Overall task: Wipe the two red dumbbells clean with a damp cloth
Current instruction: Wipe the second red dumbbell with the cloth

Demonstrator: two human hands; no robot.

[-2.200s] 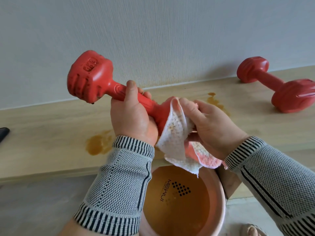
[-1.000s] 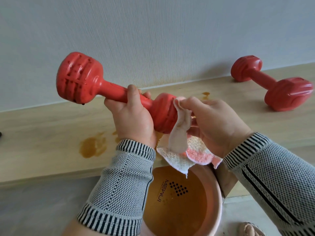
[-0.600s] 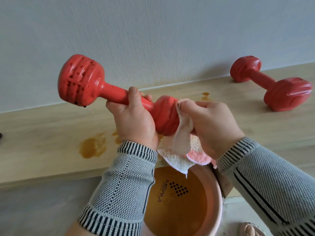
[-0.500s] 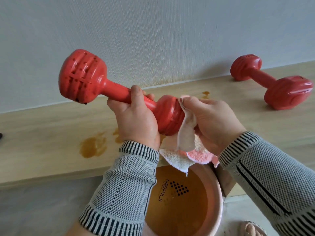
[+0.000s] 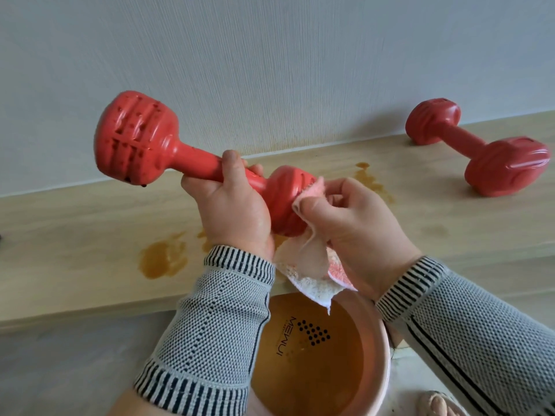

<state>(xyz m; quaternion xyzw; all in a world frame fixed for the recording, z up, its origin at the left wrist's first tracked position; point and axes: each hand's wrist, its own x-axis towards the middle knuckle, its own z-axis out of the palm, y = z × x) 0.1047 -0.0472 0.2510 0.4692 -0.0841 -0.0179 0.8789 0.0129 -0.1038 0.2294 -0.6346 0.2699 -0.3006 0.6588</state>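
While aloft — dumbbell [image 5: 192, 163] between both hands, cloth [image 5: 303, 259] against it

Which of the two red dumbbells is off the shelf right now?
The left dumbbell, gripped at its handle by the left hand while the right hand presses the cloth to it. The other dumbbell lies on the shelf.

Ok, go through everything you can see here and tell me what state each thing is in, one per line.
Left hand: grips the held dumbbell's handle.
Right hand: holds the cloth against the near head.
Held dumbbell: raised, tilted, dark specks on far head.
Cloth: crumpled, hanging over the basin.
Second dumbbell: lying on the ledge, untouched.
Basin: holds brownish water.
Ledge: brown wet stains.
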